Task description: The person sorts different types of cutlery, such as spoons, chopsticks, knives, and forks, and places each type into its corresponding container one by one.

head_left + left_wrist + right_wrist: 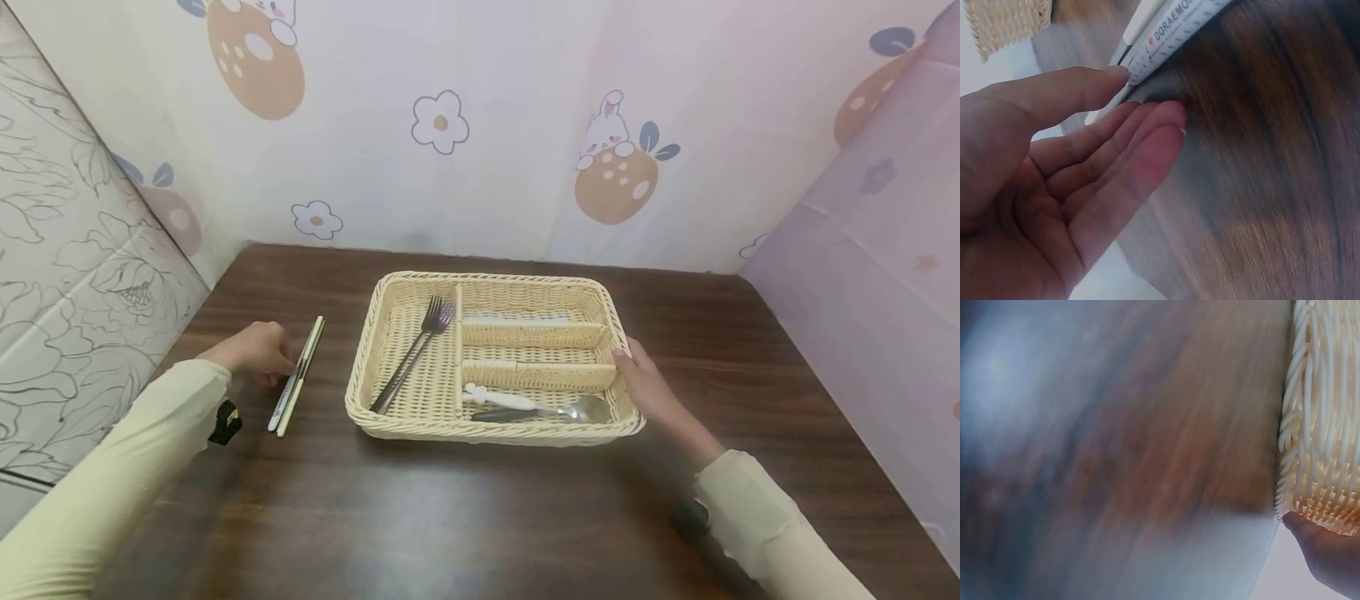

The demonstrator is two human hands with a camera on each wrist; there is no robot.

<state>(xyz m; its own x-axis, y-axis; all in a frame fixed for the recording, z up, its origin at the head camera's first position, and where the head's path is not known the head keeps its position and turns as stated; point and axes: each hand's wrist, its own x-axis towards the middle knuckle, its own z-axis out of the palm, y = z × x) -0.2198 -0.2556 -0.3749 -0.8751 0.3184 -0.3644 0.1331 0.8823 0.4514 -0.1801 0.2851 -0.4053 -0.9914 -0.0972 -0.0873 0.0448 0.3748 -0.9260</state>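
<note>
At the left of the table, chopsticks [291,406] lie close together, pale, one printed with "DORAEMON" lettering. My left hand [258,350] is beside them; in the left wrist view the thumb tip meets the printed chopstick [1169,40], while the other fingers are loosely bent below with nothing between them. My right hand [645,383] grips the right end of a cream woven basket [495,431], thumb on the rim. The basket's left compartment holds two dark forks [432,315]. A white-handled spoon [517,402] and a black-handled spoon [504,414] lie in the front right compartment.
Dividers [536,375] split the basket's right side into three compartments. A white item [517,320] shows partly behind the rear divider. The brown wooden table [450,517] meets a patterned cloth wall [510,200] at the back, with more cloth on both sides.
</note>
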